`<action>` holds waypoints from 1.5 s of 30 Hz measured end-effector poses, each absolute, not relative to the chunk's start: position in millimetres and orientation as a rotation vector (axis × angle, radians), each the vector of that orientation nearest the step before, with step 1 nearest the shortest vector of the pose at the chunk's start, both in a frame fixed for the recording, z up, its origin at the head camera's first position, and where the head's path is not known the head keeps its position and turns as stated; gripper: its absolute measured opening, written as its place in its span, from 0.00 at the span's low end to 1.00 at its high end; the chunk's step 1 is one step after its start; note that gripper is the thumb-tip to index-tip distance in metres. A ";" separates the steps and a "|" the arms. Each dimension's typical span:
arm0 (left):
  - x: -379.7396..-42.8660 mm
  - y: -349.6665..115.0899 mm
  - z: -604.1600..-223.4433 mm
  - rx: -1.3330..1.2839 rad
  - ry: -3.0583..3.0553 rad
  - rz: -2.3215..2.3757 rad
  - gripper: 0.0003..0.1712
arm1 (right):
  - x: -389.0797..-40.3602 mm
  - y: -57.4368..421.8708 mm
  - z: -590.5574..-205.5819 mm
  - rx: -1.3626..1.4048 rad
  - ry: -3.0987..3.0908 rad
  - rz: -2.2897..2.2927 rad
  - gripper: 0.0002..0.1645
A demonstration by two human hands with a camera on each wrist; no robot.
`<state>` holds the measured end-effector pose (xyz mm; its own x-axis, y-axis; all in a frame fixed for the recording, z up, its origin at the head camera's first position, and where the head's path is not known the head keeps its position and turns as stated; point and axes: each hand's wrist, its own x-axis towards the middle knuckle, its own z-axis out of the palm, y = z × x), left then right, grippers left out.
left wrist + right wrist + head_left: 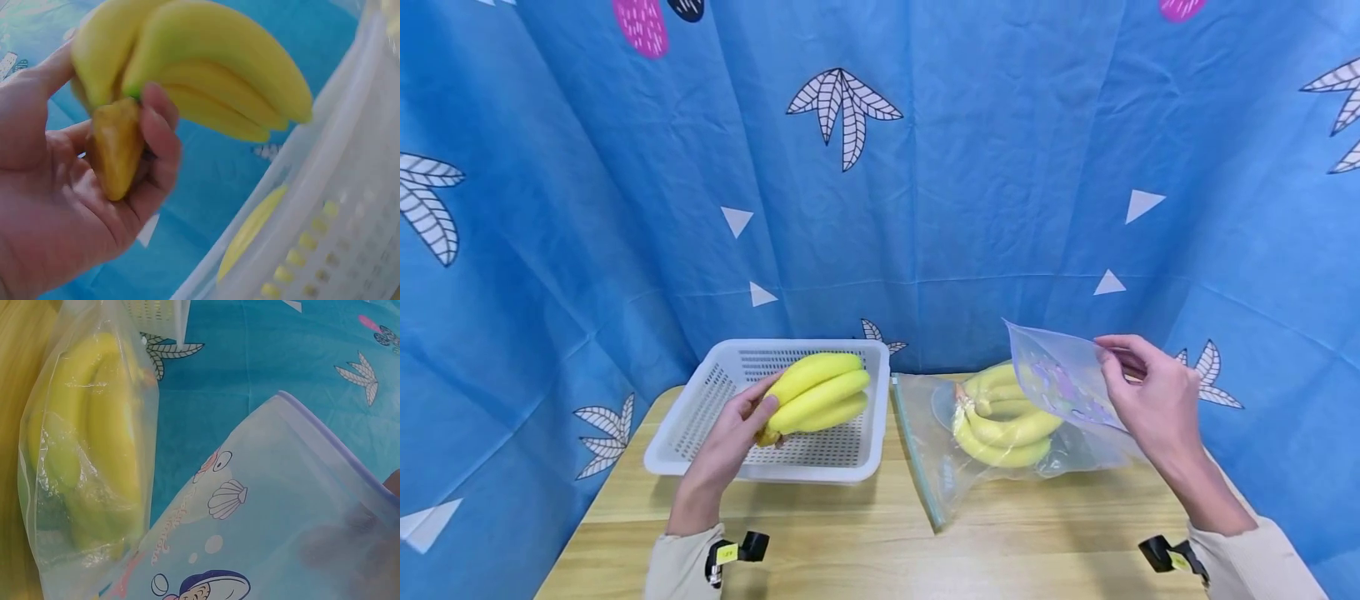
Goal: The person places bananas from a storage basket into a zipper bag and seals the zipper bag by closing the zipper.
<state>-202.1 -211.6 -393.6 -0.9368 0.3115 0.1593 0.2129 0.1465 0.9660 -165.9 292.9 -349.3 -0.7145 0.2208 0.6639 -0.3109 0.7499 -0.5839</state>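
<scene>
My left hand (730, 425) grips a bunch of yellow bananas (823, 396) at its stem end, over the white perforated basket (775, 474). In the left wrist view, the fingers curl around the brownish stem (115, 150), and the bananas point away from the palm. My right hand (1157, 400) pinches the purple-edged top of a translucent printed zip bag (1067, 375), raised at a slant. Sea-themed drawings such as a shell (227, 499) show on it. Its lower part overlaps a clear zip bag (932, 450) on the table, which holds another bunch of bananas (1000, 437).
The wooden table (985, 550) carries the basket on the left and the filled bag to its right. A blue patterned curtain (985, 183) hangs behind and along both sides. Yellow shows through the basket's holes in the left wrist view.
</scene>
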 end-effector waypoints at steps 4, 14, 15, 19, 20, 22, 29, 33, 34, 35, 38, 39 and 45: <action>-198.7 -205.0 -394.3 0.616 2.108 2.144 0.30 | -165.1 293.0 -350.9 0.069 -2.180 0.892 0.11; -196.4 -183.0 -407.8 0.846 1.621 2.396 0.28 | -164.9 292.7 -353.4 0.092 -2.179 0.914 0.12; -196.4 -179.1 -408.9 0.838 1.582 2.425 0.27 | -164.7 293.0 -353.7 0.096 -2.178 0.917 0.12; -193.6 -164.8 -410.3 0.805 1.521 2.504 0.25 | -163.4 294.5 -356.0 0.116 -2.170 0.940 0.12; -193.0 -161.2 -410.1 0.793 1.520 2.513 0.24 | -163.1 295.0 -356.4 0.118 -2.167 0.948 0.12; -191.8 -154.1 -408.8 0.781 1.521 2.522 0.23 | -162.8 295.7 -357.1 0.119 -2.164 0.956 0.12; -189.2 -130.1 -397.9 0.777 1.564 2.528 0.21 | -164.3 294.2 -358.8 0.122 -2.163 0.956 0.11; -188.8 -113.4 -390.2 0.915 1.594 2.440 0.20 | -163.7 293.0 -359.2 0.128 -2.168 0.957 0.11; -188.7 -108.8 -388.5 0.957 1.596 2.413 0.20 | -163.5 292.7 -359.4 0.126 -2.174 0.957 0.11; -188.6 -104.0 -386.8 0.992 1.594 2.389 0.20 | -163.3 292.3 -359.7 0.125 -2.179 0.961 0.11; -189.1 -89.5 -382.1 1.053 1.587 2.328 0.20 | -163.0 291.5 -360.3 0.126 -2.188 0.958 0.11; -189.2 -84.6 -380.5 1.058 1.594 2.309 0.19 | -163.0 291.2 -360.2 0.125 -2.188 0.956 0.11; -192.0 -57.6 -374.6 1.090 1.595 2.212 0.19 | -160.7 287.3 -361.3 0.170 -2.176 0.957 0.12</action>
<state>-192.0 -57.6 -374.6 -0.7062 0.5524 0.4429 0.2458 -0.3953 0.8850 -160.7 287.3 -361.3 -0.7170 0.1637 0.6776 -0.3890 0.7127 -0.5838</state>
